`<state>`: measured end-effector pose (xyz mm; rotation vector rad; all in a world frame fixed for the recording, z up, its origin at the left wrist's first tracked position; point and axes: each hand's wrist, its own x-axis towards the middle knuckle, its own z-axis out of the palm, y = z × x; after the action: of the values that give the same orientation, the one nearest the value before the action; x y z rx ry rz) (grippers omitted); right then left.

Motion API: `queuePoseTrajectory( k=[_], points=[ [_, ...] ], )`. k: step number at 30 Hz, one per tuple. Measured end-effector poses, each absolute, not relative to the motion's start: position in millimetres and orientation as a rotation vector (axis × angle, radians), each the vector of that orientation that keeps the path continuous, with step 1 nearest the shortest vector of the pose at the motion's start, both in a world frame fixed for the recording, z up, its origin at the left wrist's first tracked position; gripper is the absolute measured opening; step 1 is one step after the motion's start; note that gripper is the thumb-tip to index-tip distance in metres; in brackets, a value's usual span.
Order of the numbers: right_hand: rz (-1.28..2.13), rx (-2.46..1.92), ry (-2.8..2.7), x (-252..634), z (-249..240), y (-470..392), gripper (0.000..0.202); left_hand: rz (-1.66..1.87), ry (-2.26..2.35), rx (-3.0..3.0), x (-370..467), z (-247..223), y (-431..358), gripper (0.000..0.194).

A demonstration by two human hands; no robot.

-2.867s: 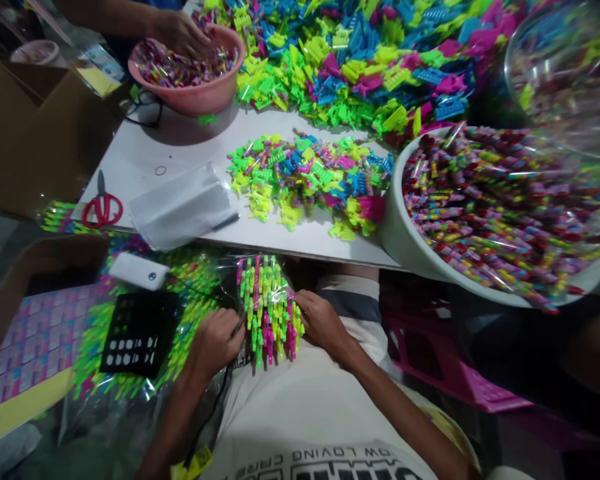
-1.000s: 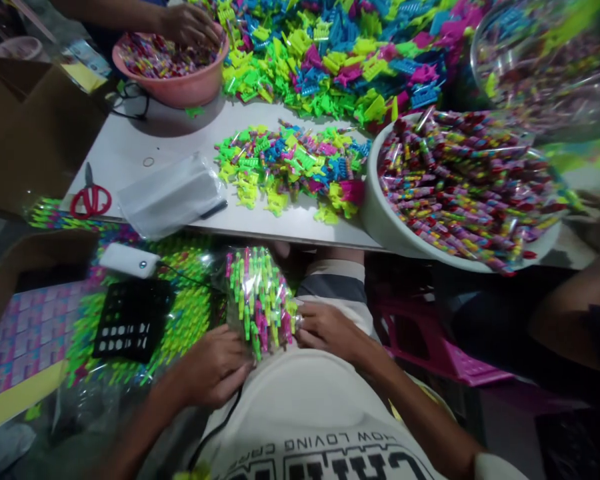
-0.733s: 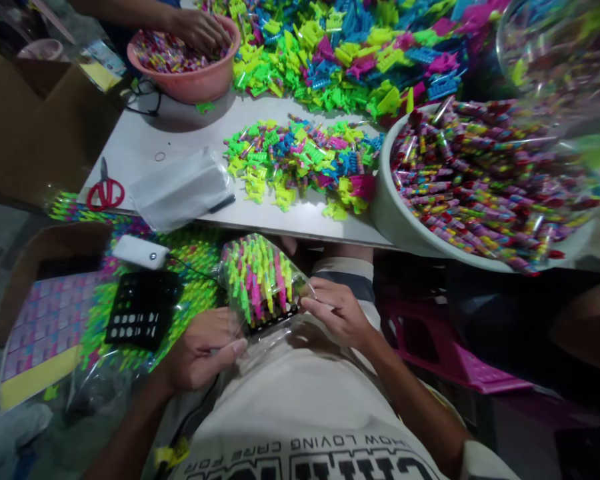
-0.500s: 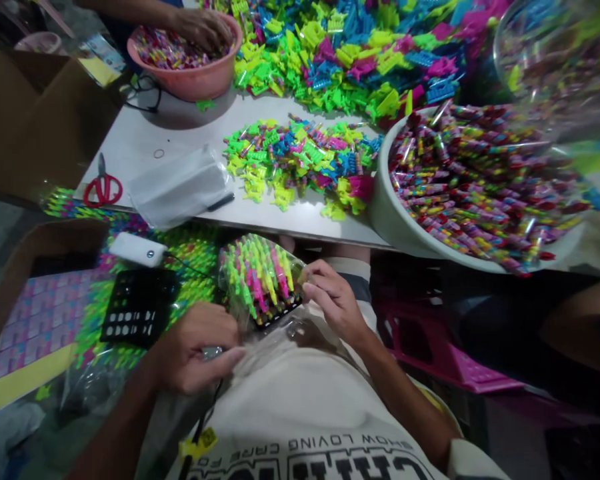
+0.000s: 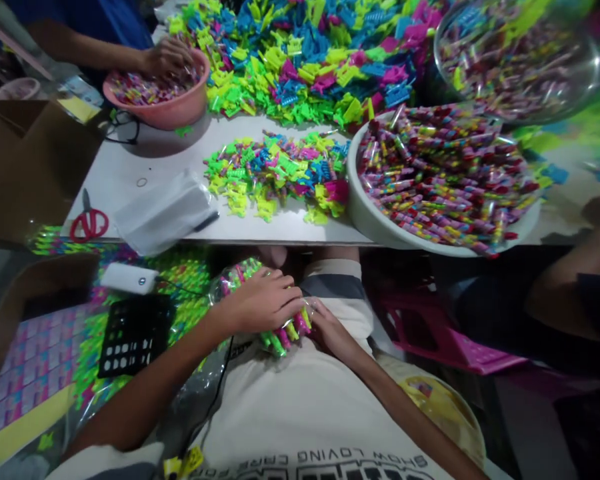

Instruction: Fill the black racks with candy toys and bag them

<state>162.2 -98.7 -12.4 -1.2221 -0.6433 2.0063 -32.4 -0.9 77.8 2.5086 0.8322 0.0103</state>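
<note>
On my lap lies a clear plastic bag (image 5: 283, 339) packed with rows of green, yellow and pink plastic pieces. My left hand (image 5: 265, 300) is laid over its top, fingers curved around it and covering much of the contents. At the bag's right end, my right hand (image 5: 326, 327) grips the plastic, its fingertips partly hidden. The black tray seen beneath the bag before is not visible now. Beside my left forearm is a black slotted tray (image 5: 135, 337), on a heap of bright filled packs (image 5: 185, 267).
A white tub (image 5: 363, 213) of wrapped sticks stands on the white table (image 5: 165, 157). Red-handled scissors (image 5: 89, 223) and clear plastic sleeves (image 5: 163, 217) lie near its edge. A co-worker's hand (image 5: 170, 59) reaches into a pink bowl (image 5: 167, 117). A pink stool (image 5: 445, 333) is at the right.
The bag has been turned over, its rows now pointing toward me. My left hand has moved up and right onto it; my right hand stays at its right end. The view has shifted.
</note>
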Motion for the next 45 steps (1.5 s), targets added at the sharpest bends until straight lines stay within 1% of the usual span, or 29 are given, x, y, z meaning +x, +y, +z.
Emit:
queuePoseTrajectory(
  k=[8,16,18,20,23,25,26,28,29,30,31,32,33,35,37,40,42,45],
  points=[
    [2.063,-1.110,-0.754,167,-14,-94,0.026,-0.041,0.988,2.604,-23,85,-19,0.041],
    [1.995,-1.146,-0.886,156,-26,-93,0.029,-0.084,1.016,2.685,-29,57,-41,0.036],
    [1.937,-1.168,-1.030,159,-21,-92,0.028,-0.108,1.016,2.669,-29,56,-40,0.037],
    [1.802,-1.188,-1.345,165,-14,-90,0.026,-0.095,1.019,2.669,-30,60,-40,0.038],
    [1.515,-1.241,-1.880,177,-7,-85,0.025,0.034,1.036,2.694,-38,73,-50,0.042],
    [1.412,-1.266,-2.086,183,-7,-81,0.024,0.254,1.111,2.668,-50,84,-66,0.040],
    [1.385,-1.246,-2.164,185,-7,-79,0.023,0.426,1.174,2.625,-57,88,-77,0.033],
    [1.374,-1.131,-2.271,187,-8,-74,0.021,0.748,1.344,2.471,-71,91,-102,0.010],
    [1.375,-1.061,-2.301,186,-8,-72,0.022,0.776,1.440,2.402,-77,90,-114,0.017],
    [1.371,-0.998,-2.319,185,-7,-71,0.025,0.697,1.539,2.351,-81,87,-127,0.029],
    [1.368,-0.951,-2.323,183,-6,-69,0.027,0.554,1.626,2.305,-83,81,-137,0.039],
    [1.369,-0.922,-2.317,180,-4,-67,0.028,0.389,1.706,2.254,-83,74,-146,0.045],
    [1.375,-0.906,-2.305,178,-1,-66,0.029,0.252,1.780,2.199,-82,66,-152,0.047],
    [1.385,-0.884,-2.296,172,5,-64,0.029,0.145,1.916,2.107,-80,50,-159,0.042],
    [1.387,-0.856,-2.306,168,13,-61,0.029,0.142,2.015,2.080,-80,37,-159,0.033],
    [1.339,-0.879,-2.300,166,28,-58,0.029,0.249,1.942,2.133,-87,36,-156,0.036],
    [1.239,-0.952,-2.279,166,40,-55,0.030,0.348,1.820,2.125,-92,47,-153,0.038],
    [1.073,-0.977,-2.240,161,63,-47,0.032,0.552,1.681,1.979,-96,77,-145,0.039]
  ],
)
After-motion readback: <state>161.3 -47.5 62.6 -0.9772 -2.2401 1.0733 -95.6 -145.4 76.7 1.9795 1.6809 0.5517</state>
